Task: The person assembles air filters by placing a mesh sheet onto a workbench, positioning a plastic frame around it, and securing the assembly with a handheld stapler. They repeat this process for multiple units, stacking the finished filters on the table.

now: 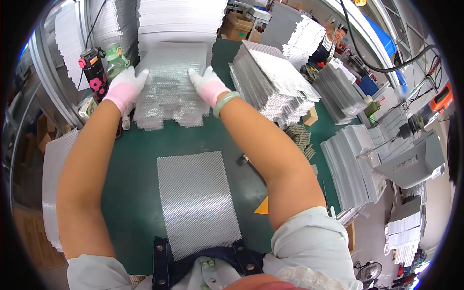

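Note:
A stack of thin, translucent textured sheets (170, 89) lies at the far side of the green table (133, 193). At its left edge is my left hand (127, 88) in a white and pink glove, thumb apart from the fingers. My right hand (208, 85), gloved the same way, is at the stack's right edge with its thumb and fingers spread. Neither hand is closed on a sheet; whether they touch the stack's edges I cannot tell. Close to my body, a single silvery mesh-patterned sheet (197, 198) lies flat, its near end reaching my overalls.
A taller stack of mesh-patterned sheets (273, 77) stands to the right, beside a small wooden block (310, 116). A black bottle (94, 72) and a green bottle (116, 60) stand at the far left. An orange power drill (430, 111) is at the right. Someone (328, 43) is farther back.

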The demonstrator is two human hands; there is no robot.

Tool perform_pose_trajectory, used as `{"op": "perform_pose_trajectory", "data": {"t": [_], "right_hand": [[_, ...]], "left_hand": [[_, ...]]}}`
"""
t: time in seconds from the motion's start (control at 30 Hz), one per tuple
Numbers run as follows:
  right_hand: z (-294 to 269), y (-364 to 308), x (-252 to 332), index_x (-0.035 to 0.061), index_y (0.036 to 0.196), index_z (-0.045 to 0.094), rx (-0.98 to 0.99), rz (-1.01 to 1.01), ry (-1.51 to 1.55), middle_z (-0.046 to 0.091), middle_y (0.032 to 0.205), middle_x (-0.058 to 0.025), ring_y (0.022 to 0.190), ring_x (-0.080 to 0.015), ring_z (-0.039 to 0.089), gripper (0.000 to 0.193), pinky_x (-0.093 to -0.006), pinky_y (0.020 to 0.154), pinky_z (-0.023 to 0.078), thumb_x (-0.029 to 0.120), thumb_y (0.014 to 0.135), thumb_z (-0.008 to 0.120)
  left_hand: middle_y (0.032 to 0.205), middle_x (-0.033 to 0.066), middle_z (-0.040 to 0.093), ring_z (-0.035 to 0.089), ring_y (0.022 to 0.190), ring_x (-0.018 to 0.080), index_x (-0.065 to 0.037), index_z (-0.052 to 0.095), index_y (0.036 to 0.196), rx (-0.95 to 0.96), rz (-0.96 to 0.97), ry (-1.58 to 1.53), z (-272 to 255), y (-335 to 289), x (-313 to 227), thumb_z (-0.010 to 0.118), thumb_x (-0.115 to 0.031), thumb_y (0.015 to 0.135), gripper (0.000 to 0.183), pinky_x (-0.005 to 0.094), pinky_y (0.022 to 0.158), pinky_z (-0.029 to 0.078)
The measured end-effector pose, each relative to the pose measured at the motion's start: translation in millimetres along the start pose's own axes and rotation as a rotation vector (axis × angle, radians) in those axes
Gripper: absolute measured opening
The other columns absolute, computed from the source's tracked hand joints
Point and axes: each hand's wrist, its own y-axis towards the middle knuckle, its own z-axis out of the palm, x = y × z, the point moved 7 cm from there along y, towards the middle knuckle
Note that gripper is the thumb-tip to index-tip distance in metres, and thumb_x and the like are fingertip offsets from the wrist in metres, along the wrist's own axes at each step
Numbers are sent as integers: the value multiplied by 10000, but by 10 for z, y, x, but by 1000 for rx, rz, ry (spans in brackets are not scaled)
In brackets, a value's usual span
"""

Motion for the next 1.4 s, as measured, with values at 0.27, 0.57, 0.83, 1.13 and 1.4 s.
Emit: {"op": "perform_pose_trajectory", "data": {"t": [0.27,0.57,0.83,1.13,1.4], "right_hand": [[-303,-52,496,-62,1461,409,-242,-166,27,455,1481,-285,1410,-413,404,870,-465,1163,334,577,889,555],[98,145,436,16,1182,569,-157,-625,-807,664,1107,-251,1068,-386,648,330,-464,909,536,-38,858,535],[-10,215,131,-98,1492,318,-29,-171,-321,424,1489,-327,1417,-413,392,833,-396,1178,299,520,959,489],[-393,-18,709,-23,1338,586,-314,-569,224,611,1348,-221,1253,-339,572,505,-346,1094,392,346,996,552],[-63,295,157,-61,1448,443,-63,-213,52,472,1497,-234,1405,-355,425,705,-372,1165,303,473,989,485]], "left_hand": [[1245,206,670,642,1160,341,-44,611,1336,-122,99,-146,-396,87,-129,604,-461,900,604,382,1010,490],[1242,257,644,591,1200,393,23,678,1165,250,176,103,-76,1,13,460,-524,932,632,456,1039,451],[1377,258,569,539,1295,375,54,513,1385,326,-21,-19,32,-98,144,484,-560,943,757,408,1096,414],[1325,249,604,575,1244,368,33,565,1335,118,204,-86,-418,-202,-436,495,-527,947,684,401,1086,430],[1240,181,686,667,1129,286,-33,594,1364,-83,208,-374,-355,1,-309,639,-337,889,567,324,1016,490]]}}
